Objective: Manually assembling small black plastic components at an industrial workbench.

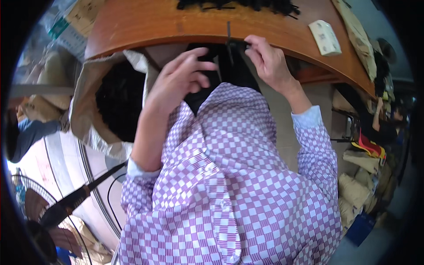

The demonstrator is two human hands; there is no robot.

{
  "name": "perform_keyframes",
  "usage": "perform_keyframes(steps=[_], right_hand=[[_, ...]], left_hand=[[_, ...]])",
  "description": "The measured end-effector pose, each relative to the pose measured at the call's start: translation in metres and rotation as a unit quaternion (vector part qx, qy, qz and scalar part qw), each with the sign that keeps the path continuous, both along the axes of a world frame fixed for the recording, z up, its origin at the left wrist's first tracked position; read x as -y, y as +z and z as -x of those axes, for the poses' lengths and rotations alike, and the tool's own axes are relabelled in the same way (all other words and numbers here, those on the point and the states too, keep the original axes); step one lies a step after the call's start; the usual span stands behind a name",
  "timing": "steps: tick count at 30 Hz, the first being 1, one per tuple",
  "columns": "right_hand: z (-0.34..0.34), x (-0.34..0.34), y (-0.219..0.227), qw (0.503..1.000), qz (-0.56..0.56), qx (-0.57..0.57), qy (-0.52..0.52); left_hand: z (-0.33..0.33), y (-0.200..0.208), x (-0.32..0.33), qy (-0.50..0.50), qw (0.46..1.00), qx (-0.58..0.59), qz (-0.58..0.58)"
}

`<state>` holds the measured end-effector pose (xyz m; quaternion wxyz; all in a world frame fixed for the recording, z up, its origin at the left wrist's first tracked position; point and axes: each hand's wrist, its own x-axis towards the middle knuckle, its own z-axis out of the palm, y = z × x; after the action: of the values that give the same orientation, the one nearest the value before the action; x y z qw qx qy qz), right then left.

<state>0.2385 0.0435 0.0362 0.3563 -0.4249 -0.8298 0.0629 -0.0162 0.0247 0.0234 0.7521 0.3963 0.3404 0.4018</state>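
A white box (325, 37) lies on the wooden table (145, 22), with a heap of black strips (247, 5) at its far edge. An open sack (95, 101) of dark material sits at left, a fan (39, 216) below it.

A thin black strip (229, 37) stood upright across the wooden table's (145, 22) front edge. More dark material (234, 66) hung just below it, partly hidden.
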Motion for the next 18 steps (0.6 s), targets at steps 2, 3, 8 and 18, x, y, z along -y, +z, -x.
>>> perform_keyframes(steps=[2, 3, 8, 18], right_hand=[[0.016, 0.014, 0.004, 0.998, -0.009, 0.026, 0.060], [0.021, 0.018, 0.007, 0.993, -0.032, 0.039, 0.105], [0.027, 0.030, -0.002, 0.978, -0.033, 0.059, 0.197], [0.035, 0.044, -0.014, 0.986, 0.134, -0.043, 0.088]], left_hand=[[-0.010, -0.010, 0.002, -0.072, 0.990, 0.117, 0.033], [-0.014, -0.013, 0.002, -0.113, 0.977, 0.174, 0.039], [-0.009, -0.032, 0.012, -0.161, 0.937, 0.299, 0.084], [-0.016, -0.021, 0.026, -0.078, 0.968, 0.217, 0.102]])
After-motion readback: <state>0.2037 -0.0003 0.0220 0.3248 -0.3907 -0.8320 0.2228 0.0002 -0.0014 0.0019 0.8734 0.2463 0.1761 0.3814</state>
